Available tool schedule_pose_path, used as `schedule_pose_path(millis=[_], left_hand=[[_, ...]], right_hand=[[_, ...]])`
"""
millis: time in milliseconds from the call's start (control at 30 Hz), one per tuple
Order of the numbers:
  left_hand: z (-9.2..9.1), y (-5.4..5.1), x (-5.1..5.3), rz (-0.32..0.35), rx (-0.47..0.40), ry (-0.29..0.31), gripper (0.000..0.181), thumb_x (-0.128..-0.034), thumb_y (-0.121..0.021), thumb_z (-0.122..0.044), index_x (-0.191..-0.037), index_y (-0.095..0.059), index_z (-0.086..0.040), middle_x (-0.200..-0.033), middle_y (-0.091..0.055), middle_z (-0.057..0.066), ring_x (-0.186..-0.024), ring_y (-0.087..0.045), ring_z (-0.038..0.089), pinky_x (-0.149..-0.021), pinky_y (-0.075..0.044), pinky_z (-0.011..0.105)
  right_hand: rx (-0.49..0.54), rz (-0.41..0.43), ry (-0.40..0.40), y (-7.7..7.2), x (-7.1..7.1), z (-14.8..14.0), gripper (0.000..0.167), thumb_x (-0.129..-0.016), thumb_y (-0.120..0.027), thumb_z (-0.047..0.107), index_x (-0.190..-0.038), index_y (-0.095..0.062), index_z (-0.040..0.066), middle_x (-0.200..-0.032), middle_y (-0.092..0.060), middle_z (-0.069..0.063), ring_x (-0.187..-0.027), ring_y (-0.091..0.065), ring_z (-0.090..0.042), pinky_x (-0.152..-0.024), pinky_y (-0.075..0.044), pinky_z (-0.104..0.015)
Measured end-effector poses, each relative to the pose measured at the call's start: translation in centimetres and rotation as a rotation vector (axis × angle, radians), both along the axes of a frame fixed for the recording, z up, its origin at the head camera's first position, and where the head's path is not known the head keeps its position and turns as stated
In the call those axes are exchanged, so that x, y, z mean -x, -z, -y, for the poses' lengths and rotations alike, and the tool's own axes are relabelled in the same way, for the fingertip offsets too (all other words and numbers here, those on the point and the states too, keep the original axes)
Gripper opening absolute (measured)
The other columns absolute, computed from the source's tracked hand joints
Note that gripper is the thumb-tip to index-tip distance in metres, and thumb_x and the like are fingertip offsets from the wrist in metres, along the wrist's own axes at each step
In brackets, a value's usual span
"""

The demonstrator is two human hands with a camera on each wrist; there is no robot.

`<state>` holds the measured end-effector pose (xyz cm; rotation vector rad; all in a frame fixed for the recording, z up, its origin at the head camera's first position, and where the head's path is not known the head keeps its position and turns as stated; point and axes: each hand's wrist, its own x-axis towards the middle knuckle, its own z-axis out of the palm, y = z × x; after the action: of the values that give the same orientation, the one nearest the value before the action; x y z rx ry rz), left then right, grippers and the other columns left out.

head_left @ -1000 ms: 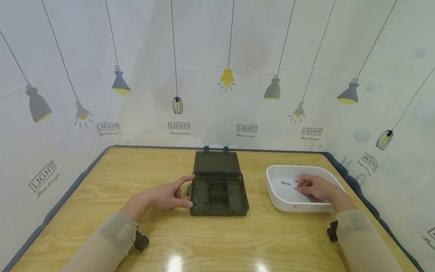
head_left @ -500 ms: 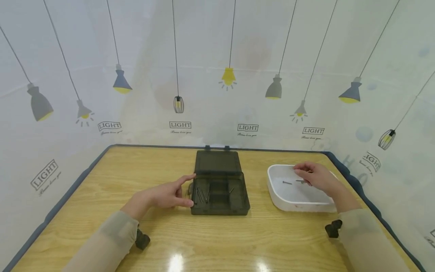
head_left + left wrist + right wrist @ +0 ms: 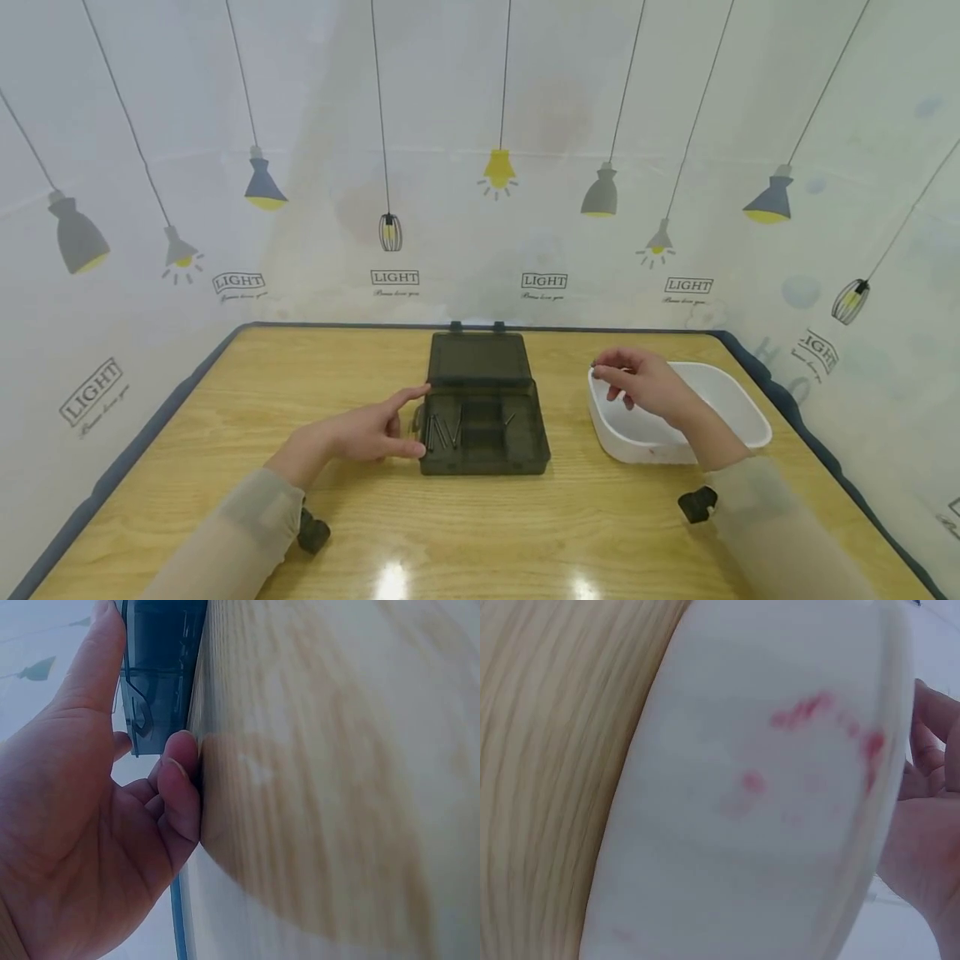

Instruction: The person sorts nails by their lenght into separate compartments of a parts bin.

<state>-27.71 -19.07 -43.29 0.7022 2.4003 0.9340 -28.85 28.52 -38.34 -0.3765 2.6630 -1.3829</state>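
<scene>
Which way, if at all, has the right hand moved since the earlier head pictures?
Yes: the right hand has moved left across the white tray, toward the dark box.

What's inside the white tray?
In the head view, the white tray shows bare white floor on its right side. The right hand is over the left part and hides some floor, so I can't tell whether anything lies beneath.

Enclosed tabletop bay, indoors; home, studio or lab, cannot tell. Pale-wood table [image 3: 480, 533], glossy, glare at 6 o'clock. White sheeting [image 3: 450, 83], creased, wraps it 9 through 12 to 3, printed with hanging lamps [image 3: 498, 171] and "LIGHT" lettering [image 3: 394, 277]. Dark-blue edging [image 3: 360, 326] runs 8 round to 4. Black wrist devices [image 3: 313, 533] at 7 and 4: recording set-up.
</scene>
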Motion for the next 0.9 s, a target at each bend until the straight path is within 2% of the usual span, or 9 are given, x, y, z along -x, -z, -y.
schedule_pose_path(millis=[233,567,700,900], left_hand=[[0.1,0.1,0.1,-0.008,0.008,0.0,0.106,-0.1008,-0.078,-0.053,-0.178,-0.01,-0.03,-0.091,-0.065,0.007,-0.076,-0.062,0.02,-0.073,-0.053,0.037],[0.1,0.0,0.1,-0.01,-0.001,0.003,0.105,-0.1018,-0.078,-0.051,-0.178,-0.01,-0.029,-0.09,-0.065,0.008,-0.075,-0.062,0.02,-0.072,-0.053,0.037],[0.1,0.1,0.1,-0.011,0.008,-0.001,0.105,-0.1013,-0.078,-0.052,-0.178,-0.01,-0.03,-0.091,-0.065,0.007,-0.075,-0.062,0.019,-0.073,-0.053,0.037],[0.1,0.2,0.2,-0.011,0.013,-0.003,0.106,-0.1007,-0.078,-0.053,-0.178,-0.011,-0.031,-0.09,-0.065,0.007,-0.074,-0.061,0.019,-0.073,-0.053,0.037]], right_hand=[[0.027,0.001,-0.051,0.1,-0.3,3.2,0.026,-0.113,-0.065,0.026,-0.128,-0.069,0.005,-0.107,-0.067,-0.007,-0.085,-0.061,-0.026,-0.064,-0.05,-0.029],[0.063,-0.015,-0.042,0.3,-0.4,6.0,0.023,-0.11,-0.069,0.017,-0.127,-0.069,0.002,-0.103,-0.077,-0.005,-0.077,-0.064,-0.015,-0.06,-0.051,-0.029],[0.098,0.014,-0.033,0.5,-0.4,6.5,0.024,-0.109,-0.07,0.016,-0.129,-0.067,0.001,-0.105,-0.08,-0.007,-0.075,-0.066,-0.016,-0.058,-0.052,-0.031],[0.135,0.064,-0.049,1.1,-0.1,7.1,0.025,-0.11,-0.069,0.014,-0.128,-0.065,-0.002,-0.112,-0.08,-0.02,-0.074,-0.07,-0.017,-0.056,-0.054,-0.031]])
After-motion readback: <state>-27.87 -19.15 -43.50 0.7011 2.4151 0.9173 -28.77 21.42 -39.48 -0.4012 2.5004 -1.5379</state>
